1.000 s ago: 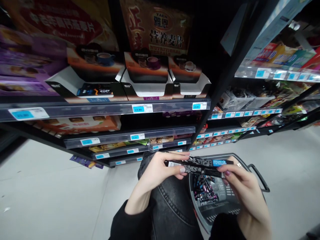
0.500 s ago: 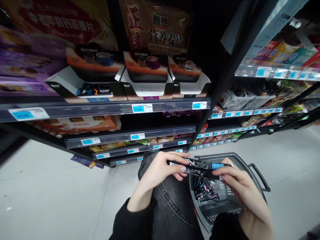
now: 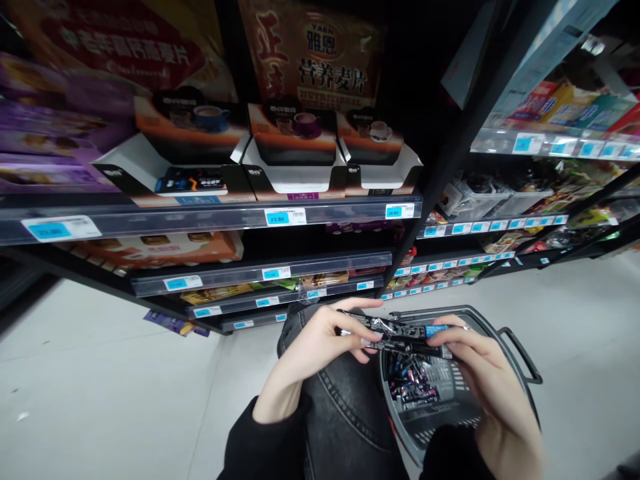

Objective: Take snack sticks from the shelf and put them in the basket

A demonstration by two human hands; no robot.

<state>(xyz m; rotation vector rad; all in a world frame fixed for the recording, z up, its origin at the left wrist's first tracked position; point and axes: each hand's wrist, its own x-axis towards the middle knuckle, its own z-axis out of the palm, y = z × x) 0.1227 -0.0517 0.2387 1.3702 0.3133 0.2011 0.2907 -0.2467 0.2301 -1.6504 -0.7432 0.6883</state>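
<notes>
Several slim black stick packets (image 3: 400,327), one with a blue end, lie in a small bundle across both hands. Around their left end the fingers of my left hand (image 3: 325,341) are closed. My right hand (image 3: 483,363) pinches their right end between thumb and fingers. Just under the bundle is a grey plastic shopping basket (image 3: 425,415) on the floor, with a pile of similar dark packets (image 3: 413,381) in it. On the shelf ahead, an open display box (image 3: 190,137) with a blue cup picture holds a few dark packets (image 3: 193,180).
Two more open display boxes, one with a purple cup (image 3: 295,137) and one with a white cup (image 3: 375,137), stand alongside. Behind them is a large cereal bag (image 3: 320,53). My bent knee (image 3: 345,407) is left of the basket. A purple package (image 3: 175,323) lies on the floor.
My left fingers have shifted slightly on the packets, and the bundle looks a little more spread. My right hand keeps its pinch, with the packet ends showing further right.
</notes>
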